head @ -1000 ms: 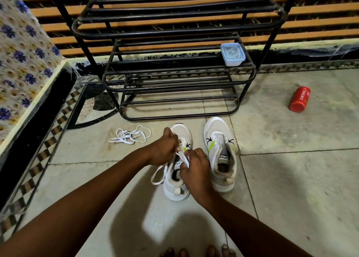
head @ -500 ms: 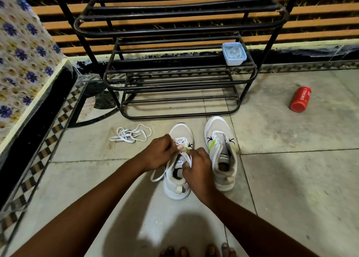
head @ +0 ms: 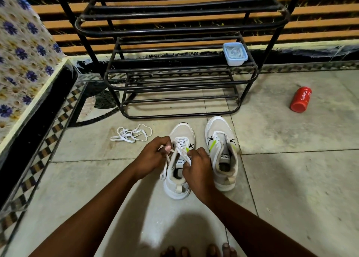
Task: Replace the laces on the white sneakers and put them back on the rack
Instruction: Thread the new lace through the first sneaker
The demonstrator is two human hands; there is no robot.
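Two white sneakers stand side by side on the tiled floor, toes toward the black metal shoe rack [head: 174, 85]. The left sneaker [head: 181, 132] has a white lace [head: 181, 143] crossed through its front eyelets. My left hand [head: 153, 157] pinches one end of that lace at the shoe's left side, and the loose tail hangs down past the sole. My right hand [head: 198, 169] pinches the other end over the shoe's opening. The right sneaker [head: 221, 149] has no lace. A spare white lace [head: 131, 135] lies bundled on the floor to the left.
A small clear box with a blue lid [head: 235, 53] sits on the rack's middle shelf at the right. A red bottle [head: 300, 100] lies on the floor at the right. A floral-covered ledge [head: 21, 48] runs along the left. My toes [head: 196, 251] show at the bottom edge.
My left hand has drawn its lace end out to the left, away from the shoe. My right hand has stayed over the shoe's opening.
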